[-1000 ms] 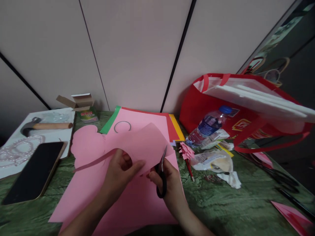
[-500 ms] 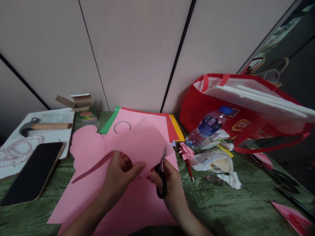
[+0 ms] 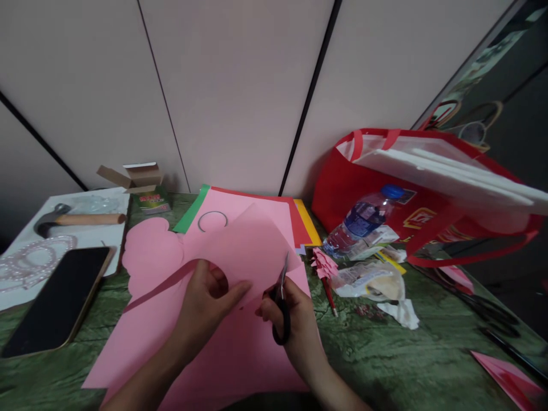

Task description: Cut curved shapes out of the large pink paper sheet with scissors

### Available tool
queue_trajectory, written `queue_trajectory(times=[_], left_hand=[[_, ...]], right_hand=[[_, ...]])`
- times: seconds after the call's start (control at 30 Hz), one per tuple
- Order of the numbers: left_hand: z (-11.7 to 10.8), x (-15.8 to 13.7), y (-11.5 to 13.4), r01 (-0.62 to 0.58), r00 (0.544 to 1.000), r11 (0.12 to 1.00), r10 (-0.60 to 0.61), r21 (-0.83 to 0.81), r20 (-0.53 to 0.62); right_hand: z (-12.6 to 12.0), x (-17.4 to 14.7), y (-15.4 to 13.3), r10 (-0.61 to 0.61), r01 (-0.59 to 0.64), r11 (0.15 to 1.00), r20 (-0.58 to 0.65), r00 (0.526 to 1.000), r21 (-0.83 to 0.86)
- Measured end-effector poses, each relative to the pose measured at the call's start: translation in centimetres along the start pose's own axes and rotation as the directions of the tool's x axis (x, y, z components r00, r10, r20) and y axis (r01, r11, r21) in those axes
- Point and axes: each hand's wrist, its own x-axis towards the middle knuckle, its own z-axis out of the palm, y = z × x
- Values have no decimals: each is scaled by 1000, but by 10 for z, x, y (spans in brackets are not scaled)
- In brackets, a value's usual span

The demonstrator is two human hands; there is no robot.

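Note:
My left hand (image 3: 214,297) pinches the near edge of a sheet of pink paper (image 3: 252,245), thumb on top and the other fingers underneath. The sheet is lifted and bent over more pink paper (image 3: 240,359) that lies on the table. In my right hand (image 3: 295,314) is a pair of black-handled scissors (image 3: 281,305), fingers through the loops. Their blades point up and away, at the right edge of the lifted sheet. A scalloped pink paper cutout (image 3: 152,251) lies left of the sheet.
To the left are a phone (image 3: 60,299), a hammer (image 3: 85,219) and a small open box (image 3: 149,194). On the right stand a red bag (image 3: 342,177) and a water bottle (image 3: 359,222). Nearby lie a pink paper flower (image 3: 324,264) and other black-handled scissors (image 3: 488,311).
The lifted pink sheet has shifted very slightly, and my left hand with it. The scissors stay in almost the same place.

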Motion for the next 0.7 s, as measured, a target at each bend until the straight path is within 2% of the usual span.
queue_trajectory(times=[0.13, 0.3, 0.5, 0.7], left_hand=[[-1, 0, -1, -16, 1000, 1000, 16, 4, 3], [-2, -1, 1, -37, 998, 994, 43, 107, -52], [-4, 0, 8, -12, 995, 999, 15, -32, 103], [-5, -1, 11, -24, 998, 998, 20, 57, 61]], right_hand=[[1, -1, -1, 11, -11, 999, 5, 1000, 34], [2, -1, -5, 26, -26, 999, 15, 1000, 41], [3, -2, -10, 11, -17, 996, 68, 998, 91], [0, -1, -10, -17, 6, 991, 79, 997, 135]])
